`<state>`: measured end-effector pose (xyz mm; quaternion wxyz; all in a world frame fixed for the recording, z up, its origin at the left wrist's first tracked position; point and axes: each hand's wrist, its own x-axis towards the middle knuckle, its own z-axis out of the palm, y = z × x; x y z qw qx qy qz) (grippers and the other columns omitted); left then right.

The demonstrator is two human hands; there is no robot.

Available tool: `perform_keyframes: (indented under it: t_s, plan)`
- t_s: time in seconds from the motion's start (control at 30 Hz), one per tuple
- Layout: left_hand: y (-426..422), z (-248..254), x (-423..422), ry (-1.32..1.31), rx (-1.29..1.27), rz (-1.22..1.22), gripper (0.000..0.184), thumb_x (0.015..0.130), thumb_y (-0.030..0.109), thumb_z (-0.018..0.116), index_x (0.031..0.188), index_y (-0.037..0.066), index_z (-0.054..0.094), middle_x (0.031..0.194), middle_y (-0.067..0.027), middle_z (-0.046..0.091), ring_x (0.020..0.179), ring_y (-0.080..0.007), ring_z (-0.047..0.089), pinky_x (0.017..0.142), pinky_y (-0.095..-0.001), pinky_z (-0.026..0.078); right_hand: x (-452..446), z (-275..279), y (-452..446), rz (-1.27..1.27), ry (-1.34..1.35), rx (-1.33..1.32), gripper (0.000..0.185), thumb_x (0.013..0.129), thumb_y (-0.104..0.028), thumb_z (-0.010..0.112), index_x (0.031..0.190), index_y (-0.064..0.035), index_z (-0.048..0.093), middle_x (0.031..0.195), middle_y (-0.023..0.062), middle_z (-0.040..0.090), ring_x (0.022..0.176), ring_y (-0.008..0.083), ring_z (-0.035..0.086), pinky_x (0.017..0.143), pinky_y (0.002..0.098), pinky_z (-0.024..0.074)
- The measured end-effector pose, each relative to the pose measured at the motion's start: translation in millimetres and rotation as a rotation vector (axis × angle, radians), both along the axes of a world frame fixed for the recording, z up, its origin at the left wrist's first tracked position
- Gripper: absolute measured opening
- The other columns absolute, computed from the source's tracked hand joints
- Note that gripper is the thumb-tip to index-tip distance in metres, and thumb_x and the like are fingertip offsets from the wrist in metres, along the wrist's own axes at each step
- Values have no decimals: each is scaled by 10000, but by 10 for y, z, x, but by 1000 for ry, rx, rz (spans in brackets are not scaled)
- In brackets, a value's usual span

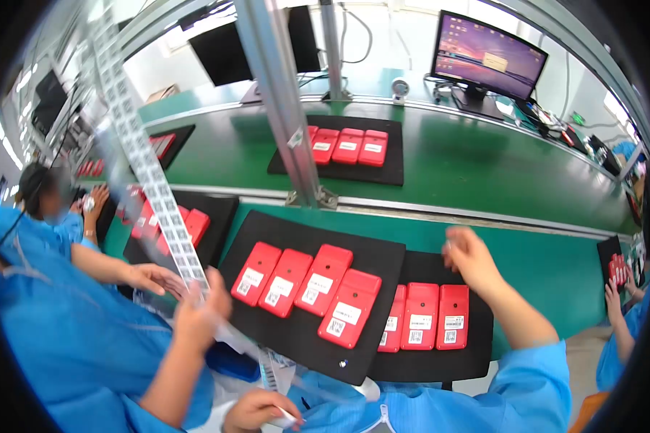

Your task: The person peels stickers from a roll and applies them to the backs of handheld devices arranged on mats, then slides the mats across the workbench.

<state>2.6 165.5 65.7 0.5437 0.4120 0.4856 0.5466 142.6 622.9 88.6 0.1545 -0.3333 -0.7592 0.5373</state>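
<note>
4 red devices (330,261) lie label-up on a black mat (285,333), I judge to keep codes readable. The right hand (472,257) curls near them, its hold unclear to me; the left hand (258,410) pinches something white (287,418), low down.

Four devices (288,280) lie on a front mat (300,333) overlapping a second mat (433,365) rightward, a third mat (395,155) behind.

A long sticker strip (149,166) is looking blurry, especially near the top. The words on the white labels (348,312) are coming out too tiny to read. A metal post (278,94) is hiding part of a back red gadget (313,133). A black mat (372,252) is covering part of a front red gadget (398,307). The bottom edge is cutting off a low hand (254,411).
</note>
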Motion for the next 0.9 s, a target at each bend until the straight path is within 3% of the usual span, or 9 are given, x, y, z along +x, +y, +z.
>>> perform_keyframes:
  t_s: [0.07, 0.2, 0.3, 0.43, 0.5, 0.57, 0.6, 0.73, 0.9]
  plan:
    - [46, 264, 74, -312, 142, 233, 169, 933, 95, 514, 928, -44, 610, 993, -225, 662, 854, -292, 674, 783, -355, 520, 281, 122, -390, 121, -36, -368, 311, 940, -126, 500, 1207, 29, 464, 938, 145, 625, 781, 170, 623, 675, 291, 534]
    - [158, 660, 67, -223, 97, 203, 230, 937, 146, 547, 806, -43, 552, 932, -316, 634, 783, -385, 671, 690, -457, 548, 127, 266, -991, 139, 6, -937, 359, 941, -214, 565, 1192, 28, 479, 1036, 167, 622, 844, 213, 645, 717, 327, 539]
    - [267, 855, 172, 82, 144, -292, 172, 951, 122, 499, 877, -24, 551, 1195, -206, 595, 1002, -303, 608, 875, -341, 468, -160, 65, -1151, 184, 85, -983, 333, 936, -220, 579, 1185, -15, 496, 1063, 155, 617, 840, 218, 639, 731, 345, 519]
    - [762, 974, 664, 423, 392, -175, 92, 868, 87, 604, 842, 1, 622, 975, -141, 648, 814, -276, 612, 733, -352, 494, -314, 32, -1184, 170, -41, -876, 332, 937, -172, 571, 1231, -70, 454, 1128, 132, 595, 932, 246, 620, 788, 394, 505]
    - [1015, 833, 820, 396, 468, -213, 196, 956, 173, 516, 858, 3, 525, 1424, -249, 374, 1227, -375, 462, 998, -444, 387, -330, 69, -1264, 159, 7, -864, 318, 941, -152, 558, 1225, -64, 447, 1142, 128, 588, 956, 251, 620, 814, 412, 505]
    - [1282, 765, 905, 819, 573, -154, 220, 951, 209, 529, 832, 25, 505, 1528, -243, 138, 1392, -430, 183, 1066, -584, 239, -323, 13, -1253, 154, 62, -862, 263, 952, -115, 528, 1193, -49, 449, 1171, 127, 573, 999, 271, 626, 889, 461, 494]
    - [1367, 693, 939, 946, 551, -58, 197, 934, 229, 550, 857, 49, 527, 1518, -278, 105, 1388, -524, 23, 1017, -722, 125, -309, -33, -1222, 163, 45, -851, 263, 952, -115, 528, 1193, -49, 449, 1171, 127, 573, 999, 271, 626, 889, 461, 494]
    - [1121, 660, 789, 967, 3, 211, 162, 915, 297, 576, 941, 137, 573, 1491, -345, 72, 1322, -639, -19, 925, -804, 82, -284, -45, -1253, 110, 123, -850, 211, 957, -94, 499, 1167, -100, 482, 1141, 81, 601, 986, 240, 632, 854, 452, 509]
    - [591, 580, 495, 504, 25, 405, 92, 897, 170, 608, 860, 86, 608, 1534, -275, 94, 1425, -448, 12, 1124, -482, 127, -299, 30, -1320, 37, 221, -841, 218, 961, -85, 484, 1178, -105, 492, 1099, 65, 622, 943, 207, 640, 804, 419, 532]
